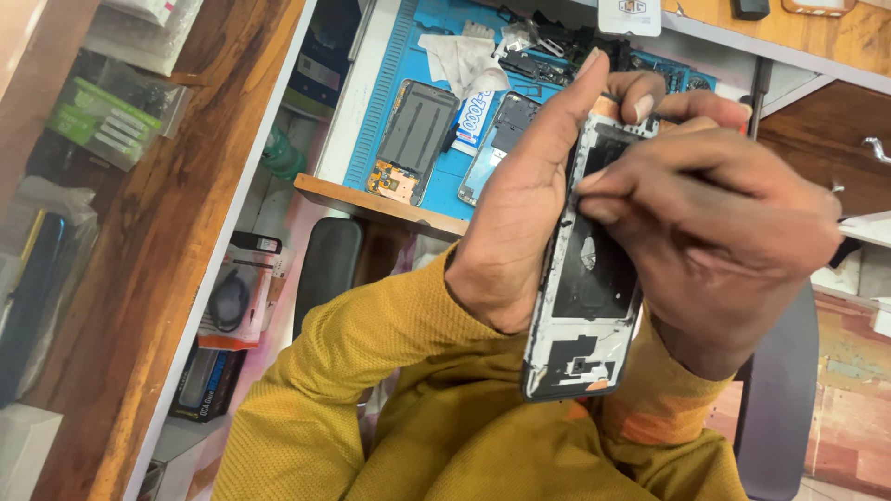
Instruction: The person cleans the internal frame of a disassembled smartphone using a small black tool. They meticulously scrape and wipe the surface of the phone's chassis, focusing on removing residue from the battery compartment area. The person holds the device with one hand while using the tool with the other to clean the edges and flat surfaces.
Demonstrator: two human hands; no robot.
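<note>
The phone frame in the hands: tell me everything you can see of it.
The phone frame is an opened, stripped handset shell: pale metal-looking rim, dark inner panel with scraped whitish patches and cut-outs near its lower end. It is held in the air, tilted. The left hand grips its left edge; the right hand pinches at its upper part.
</note>
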